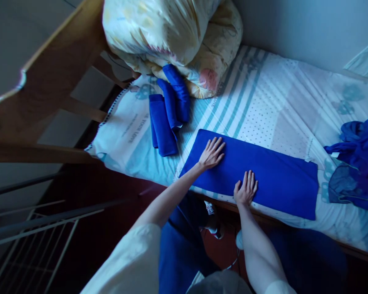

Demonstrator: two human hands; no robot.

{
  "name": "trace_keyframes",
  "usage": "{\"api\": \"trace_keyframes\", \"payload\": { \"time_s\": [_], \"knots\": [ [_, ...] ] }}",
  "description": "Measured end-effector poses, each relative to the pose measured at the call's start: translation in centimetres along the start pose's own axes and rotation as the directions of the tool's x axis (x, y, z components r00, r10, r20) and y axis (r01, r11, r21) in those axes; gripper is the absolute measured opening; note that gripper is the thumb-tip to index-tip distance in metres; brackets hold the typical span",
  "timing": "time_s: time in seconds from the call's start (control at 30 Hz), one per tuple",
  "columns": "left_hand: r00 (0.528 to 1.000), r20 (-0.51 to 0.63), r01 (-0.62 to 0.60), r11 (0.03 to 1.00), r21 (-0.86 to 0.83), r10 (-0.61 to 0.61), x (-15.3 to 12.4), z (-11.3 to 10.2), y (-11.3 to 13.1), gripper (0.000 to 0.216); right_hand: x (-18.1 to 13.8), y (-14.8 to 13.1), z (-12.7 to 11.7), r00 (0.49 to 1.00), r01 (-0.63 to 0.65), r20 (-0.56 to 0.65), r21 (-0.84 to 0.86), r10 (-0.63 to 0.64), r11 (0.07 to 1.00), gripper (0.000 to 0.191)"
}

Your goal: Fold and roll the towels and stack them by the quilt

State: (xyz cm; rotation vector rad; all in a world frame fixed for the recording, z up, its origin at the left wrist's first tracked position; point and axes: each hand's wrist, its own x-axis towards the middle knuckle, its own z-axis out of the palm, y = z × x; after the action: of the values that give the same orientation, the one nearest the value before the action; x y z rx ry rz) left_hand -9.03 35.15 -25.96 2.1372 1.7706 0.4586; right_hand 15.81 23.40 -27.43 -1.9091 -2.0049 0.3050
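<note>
A blue towel [272, 175] lies spread as a long flat rectangle near the front edge of the bed. Flat on its left part rests my left hand [212, 153], fingers spread and holding nothing. My right hand [245, 188] presses on the towel's front edge, about its middle, with the fingers stretched out. To the left of the towel lie several folded blue towels [164, 126], side by side on the sheet. At the far right sits a crumpled heap of blue cloth [358, 163].
A bulky patterned quilt [171, 36] is piled at the back left of the bed, on the striped sheet [282, 98]. The wooden headboard [58, 69] stands on the left. Below it is a white metal rack [43, 249]. A wall [291, 28] runs behind the bed.
</note>
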Motion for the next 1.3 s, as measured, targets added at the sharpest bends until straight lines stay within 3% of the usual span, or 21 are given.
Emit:
{"api": "trace_keyframes", "payload": {
  "time_s": [0.07, 0.17, 0.27, 0.33, 0.43, 0.53, 0.9, 1.03, 1.13, 1.3],
  "knots": [
    [0.987, -0.063, 0.152, 0.988, 0.002, -0.151, -0.1, 0.3, -1.4, 0.065, 0.0, 0.0, 0.0, 1.000, -0.008, 0.017, 0.004, 0.008, 1.000, 0.063],
    [0.915, -0.158, 0.370, 0.928, -0.038, -0.371, 1.4, -0.5, -3.6, 0.067, 0.1, -0.1, -0.1, 1.000, -0.009, 0.023, 0.001, 0.009, 1.000, 0.061],
    [0.864, -0.208, 0.452, 0.888, -0.079, -0.458, 2.1, -0.6, -1.7, 0.067, 0.0, -0.2, -0.2, 1.000, -0.010, 0.018, -0.006, 0.010, 1.000, 0.061],
    [0.888, -0.203, 0.402, 0.911, -0.086, -0.411, 0.8, 0.3, 1.7, 0.066, -0.1, -0.2, -0.2, 1.000, -0.005, 0.023, -0.012, 0.006, 1.000, 0.062],
    [0.953, -0.130, 0.263, 0.961, -0.083, -0.272, -3.2, 2.4, 7.1, 0.061, -0.1, -0.2, -0.2, 1.000, 0.003, 0.030, -0.024, -0.002, 1.000, 0.063],
    [0.962, -0.118, 0.238, 0.968, -0.084, -0.246, -6.6, 4.1, 9.6, 0.058, -0.1, -0.1, -0.3, 1.000, -0.007, 0.030, -0.031, 0.008, 0.999, 0.063],
    [0.937, -0.182, 0.271, 0.950, -0.158, -0.298, -6.6, 4.9, 9.3, 0.066, 0.1, -0.2, -1.8, 0.993, -0.010, 0.114, -0.038, 0.014, 0.999, 0.057],
    [0.933, -0.181, 0.277, 0.942, -0.188, -0.311, -6.8, 5.1, 9.2, 0.067, 2.7, 0.1, -2.8, 0.968, 0.151, 0.203, -0.015, -0.145, 0.988, 0.058],
    [0.930, -0.195, 0.278, 0.944, -0.177, -0.311, -6.8, 5.2, 9.2, 0.065, 6.5, 2.2, -3.7, 0.921, 0.281, 0.280, -0.002, -0.269, 0.960, 0.058],
    [0.930, -0.199, 0.276, 0.945, -0.177, -0.310, -6.8, 5.3, 9.2, 0.067, 12.3, 9.5, -5.7, 0.924, 0.251, 0.326, -0.121, -0.200, 0.960, 0.058]
  ]
}}
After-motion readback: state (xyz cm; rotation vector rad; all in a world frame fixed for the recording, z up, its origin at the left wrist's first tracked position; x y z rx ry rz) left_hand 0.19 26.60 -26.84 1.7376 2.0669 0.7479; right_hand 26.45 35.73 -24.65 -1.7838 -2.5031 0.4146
